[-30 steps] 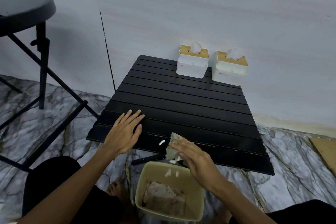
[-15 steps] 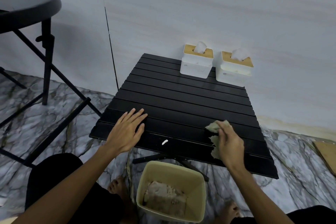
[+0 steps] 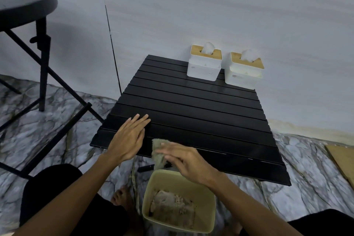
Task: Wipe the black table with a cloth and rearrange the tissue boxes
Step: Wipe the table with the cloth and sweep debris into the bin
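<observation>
A low black slatted table [image 3: 191, 105] stands against the wall. Two white tissue boxes with wooden lids sit side by side at its far right corner, the left box [image 3: 204, 65] and the right box [image 3: 244, 71], each with a tissue sticking up. My left hand [image 3: 128, 138] lies flat and open on the near left slats. My right hand [image 3: 183, 159] holds a grey-green cloth [image 3: 158, 151] at the table's near edge, just right of my left hand and above the bin.
A beige bin [image 3: 208, 197] with crumpled cloth or paper inside stands on the marble floor below the near edge. A tall round black stool [image 3: 24, 5] with crossed legs stands at the left. A brown board [image 3: 342, 161] lies on the floor at the right.
My right hand swept the cloth left along the near slats, from the right side back to the near edge above the bin. The small white scrap on the near slat is gone. My left hand stayed put.
</observation>
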Available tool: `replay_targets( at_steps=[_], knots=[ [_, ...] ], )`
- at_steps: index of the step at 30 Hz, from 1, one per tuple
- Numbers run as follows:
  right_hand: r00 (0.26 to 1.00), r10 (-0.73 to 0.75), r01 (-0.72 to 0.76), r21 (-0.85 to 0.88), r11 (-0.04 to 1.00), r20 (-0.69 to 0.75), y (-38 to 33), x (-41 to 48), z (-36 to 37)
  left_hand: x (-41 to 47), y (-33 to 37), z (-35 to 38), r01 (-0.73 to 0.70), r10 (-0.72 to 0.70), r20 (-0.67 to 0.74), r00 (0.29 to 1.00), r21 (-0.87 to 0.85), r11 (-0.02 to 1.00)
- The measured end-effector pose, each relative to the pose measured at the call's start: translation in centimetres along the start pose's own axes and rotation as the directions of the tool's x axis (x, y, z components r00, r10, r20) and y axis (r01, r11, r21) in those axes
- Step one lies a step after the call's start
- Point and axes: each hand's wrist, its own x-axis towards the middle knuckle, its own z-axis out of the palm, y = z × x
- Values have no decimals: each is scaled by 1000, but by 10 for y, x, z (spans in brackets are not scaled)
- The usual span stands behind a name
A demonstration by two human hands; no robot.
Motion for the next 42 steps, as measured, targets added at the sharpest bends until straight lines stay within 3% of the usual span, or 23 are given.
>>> replay_targets(
  at_steps=[4, 6, 8, 12, 15, 18, 22, 25, 28, 31, 34, 37, 40, 42],
  knots=[
    [985, 111, -88, 167, 982, -131, -8, -28, -15, 0, 0, 0, -2, 2, -6, 1000, 3, 1000],
    [941, 228, -173, 226, 959, -249, -1, -47, -28, 0, 0, -1, -2, 2, -5, 1000, 5, 1000],
    [840, 369, -280, 265, 923, -399, 7, -66, -45, -1, 1, -1, 0, 0, -4, 1000, 8, 1000],
    [487, 495, -602, 135, 787, -719, 46, -95, -83, -1, 1, -1, -5, 5, -5, 1000, 21, 1000],
    [414, 591, -817, 3, 576, -693, 81, -89, -87, -1, 2, -2, 12, -12, -12, 1000, 37, 999],
    [428, 603, -867, -118, 484, -673, 91, -53, -68, -2, 1, -3, 56, -55, -24, 998, 47, 997],
    [512, 547, -812, -167, 559, -662, 77, 21, -34, -4, -8, -8, 113, -109, -40, 993, 101, 988],
    [669, 497, -696, -229, 681, -553, 57, 78, 0, -6, -18, -13, 151, -144, -65, 987, 125, 981],
    [856, 343, -460, -266, 847, -387, 40, 121, 27, -6, -25, -16, 161, -153, -76, 985, 121, 979],
    [941, 257, -312, -267, 912, -222, 49, 142, 29, -5, -27, -16, 162, -154, -82, 985, 109, 981],
    [947, 250, -303, -307, 902, -200, 70, 147, 18, -3, -29, -16, 166, -159, -77, 984, 96, 981],
    [911, 297, -379, -300, 875, -285, 94, 141, -8, -1, -32, -17, 166, -160, -68, 985, 86, 982],
    [805, 400, -559, -337, 758, -437, 139, 117, -48, -1, -34, -19, 172, -166, -64, 984, 88, 981],
    [673, 459, -694, -282, 663, -580, 163, 100, -69, -2, -36, -20, 181, -176, -59, 983, 92, 979]
  ],
)
